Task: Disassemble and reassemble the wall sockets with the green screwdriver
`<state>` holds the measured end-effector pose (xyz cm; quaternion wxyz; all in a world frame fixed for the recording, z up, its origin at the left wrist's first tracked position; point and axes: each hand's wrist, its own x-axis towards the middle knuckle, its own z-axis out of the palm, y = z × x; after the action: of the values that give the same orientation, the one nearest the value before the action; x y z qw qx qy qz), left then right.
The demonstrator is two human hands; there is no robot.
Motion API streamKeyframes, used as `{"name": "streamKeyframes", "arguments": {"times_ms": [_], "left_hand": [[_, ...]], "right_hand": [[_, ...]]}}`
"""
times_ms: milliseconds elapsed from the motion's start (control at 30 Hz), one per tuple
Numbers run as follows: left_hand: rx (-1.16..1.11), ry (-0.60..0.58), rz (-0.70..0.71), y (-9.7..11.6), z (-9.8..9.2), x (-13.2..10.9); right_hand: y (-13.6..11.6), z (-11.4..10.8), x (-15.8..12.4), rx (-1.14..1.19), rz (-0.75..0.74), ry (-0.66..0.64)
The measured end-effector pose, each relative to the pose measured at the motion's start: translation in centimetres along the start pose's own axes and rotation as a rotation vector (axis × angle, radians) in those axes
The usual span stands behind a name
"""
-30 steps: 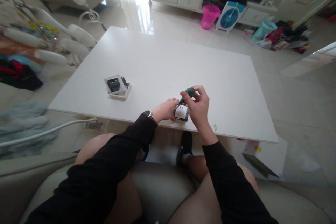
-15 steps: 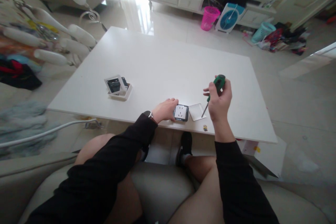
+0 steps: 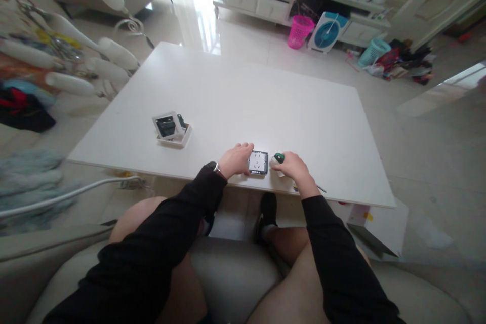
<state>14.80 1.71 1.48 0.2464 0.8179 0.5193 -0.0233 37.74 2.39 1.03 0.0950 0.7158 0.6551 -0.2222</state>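
A white wall socket (image 3: pixel 257 162) with a dark frame lies face up near the table's front edge. Thumb and fingers of my left hand (image 3: pixel 236 159) grip its left side. My right hand (image 3: pixel 293 166) is closed around a screwdriver (image 3: pixel 279 157) just right of the socket, not touching it. The green handle end points toward the socket, and the shaft shows beyond my wrist on the right. Beneath the right hand a sliver of the white cover plate (image 3: pixel 281 174) shows; the rest is hidden. The small yellow sticker (image 3: pixel 295 188) is mostly covered by the right wrist.
On the left of the white table (image 3: pixel 243 96) sits a stack of white frames and dark parts (image 3: pixel 172 129). White curled metalwork (image 3: pixel 129 25) stands beyond the table's left edge. A pink basket (image 3: pixel 299 32) and a blue fan (image 3: pixel 327 32) are on the floor across from me.
My right hand has come down and left from above the table to beside the socket, over the cover plate. The screwdriver's shaft has swung round to point right. My left hand stays on the socket.
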Motion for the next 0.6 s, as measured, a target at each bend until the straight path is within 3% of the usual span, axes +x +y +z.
{"name": "streamKeyframes", "arguments": {"times_ms": [200, 333, 500, 600], "left_hand": [[-0.036, 0.002, -0.006, -0.4, -1.0, -0.3], [-0.061, 0.054, -0.004, -1.1, -1.7, -0.3], [-0.128, 0.162, 0.0, -1.6, -2.4, -0.2], [-0.23, 0.24, 0.02, -1.4, -2.7, -0.2]], "right_hand": [[0.2, 1.0, 0.4, -0.028, -0.033, -0.051], [0.2, 0.3, 0.1, -0.045, -0.027, -0.002], [0.8, -3.0, -1.0, 0.053, 0.036, 0.232], [1.3, -4.6, -1.4, 0.308, 0.026, 0.407]]}}
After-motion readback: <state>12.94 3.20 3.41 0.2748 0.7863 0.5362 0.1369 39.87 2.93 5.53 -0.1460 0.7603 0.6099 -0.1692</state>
